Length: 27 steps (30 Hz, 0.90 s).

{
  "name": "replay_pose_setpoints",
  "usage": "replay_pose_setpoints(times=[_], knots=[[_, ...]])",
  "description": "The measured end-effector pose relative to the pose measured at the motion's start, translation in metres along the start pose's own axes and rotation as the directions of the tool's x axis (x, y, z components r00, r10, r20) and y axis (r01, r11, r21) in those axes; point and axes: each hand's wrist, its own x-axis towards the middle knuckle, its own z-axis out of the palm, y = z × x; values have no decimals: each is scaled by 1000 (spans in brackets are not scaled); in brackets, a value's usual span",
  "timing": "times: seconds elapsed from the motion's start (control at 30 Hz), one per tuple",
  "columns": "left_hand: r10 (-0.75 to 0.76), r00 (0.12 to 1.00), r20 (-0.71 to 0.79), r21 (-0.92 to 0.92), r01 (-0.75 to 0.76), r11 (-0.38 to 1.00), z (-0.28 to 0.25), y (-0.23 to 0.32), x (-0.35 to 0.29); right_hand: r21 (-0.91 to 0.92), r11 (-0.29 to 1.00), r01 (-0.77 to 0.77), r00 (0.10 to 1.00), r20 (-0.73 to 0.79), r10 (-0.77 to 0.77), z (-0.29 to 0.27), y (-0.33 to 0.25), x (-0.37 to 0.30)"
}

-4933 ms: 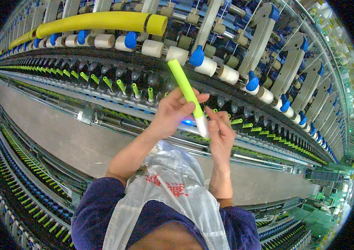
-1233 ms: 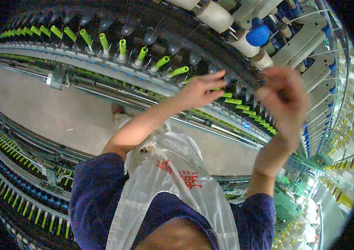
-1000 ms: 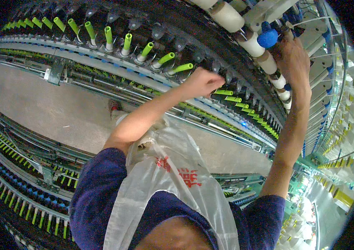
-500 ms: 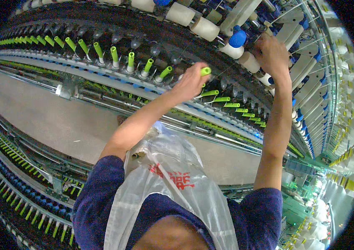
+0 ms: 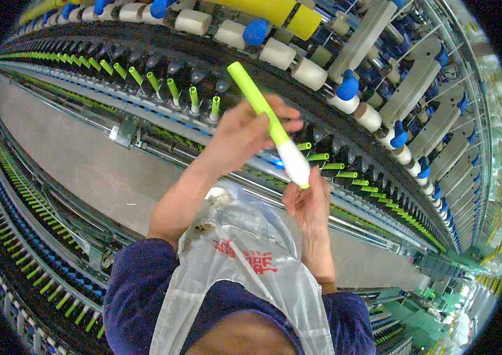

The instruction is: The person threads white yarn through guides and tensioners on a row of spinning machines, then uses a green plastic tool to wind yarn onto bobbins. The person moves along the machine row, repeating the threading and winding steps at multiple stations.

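A long bright green spinning bobbin (image 5: 276, 134), with white yarn wound on its lower part, is held tilted in front of the machine. My left hand (image 5: 240, 137) grips it around the middle, its thumb along the tube and some fingertips blurred. The upper end points up and to the left, above the row. At the yarn-wound lower end is my right hand (image 5: 311, 204), its fingers curled round the base; any thread there is too fine to make out. Behind my hands stands a row of green bobbins (image 5: 172, 89) on spindles along the spinning frame.
Above the row are white rollers (image 5: 277, 53), blue knobs (image 5: 347, 86) and grey arms (image 5: 402, 97). A yellow bar (image 5: 304, 22) lies at the top. A metal rail (image 5: 124, 131) runs below the spindles. Another machine with green bobbins (image 5: 62, 299) stands behind, across the aisle floor (image 5: 67, 142).
My left hand has lifted the bobbin out from the row and tilted it before me. My right hand has come down from the upper rollers to its lower end. The view has shifted.
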Motion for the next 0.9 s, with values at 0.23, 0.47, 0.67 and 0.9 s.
replay_pose_setpoints(times=[0.23, 0.47, 0.67, 0.9], knots=[[-143, 989, -20, 200, 144, 969, 12, -12, -1, -781, 537, 319, 796, -87, -599, 20, -18, 13], [-218, 974, -67, 325, 228, 918, 0, -23, -1, -661, 668, 343, 788, -185, -588, 12, -2, 30], [-382, 922, -63, 245, 386, 890, -6, -44, -10, -615, 608, 501, 654, -192, -732, 9, 5, 61], [-803, 594, -38, 902, 366, 228, -74, -1, -78, 421, 755, 503, 860, -332, -388, -86, -25, 65]])
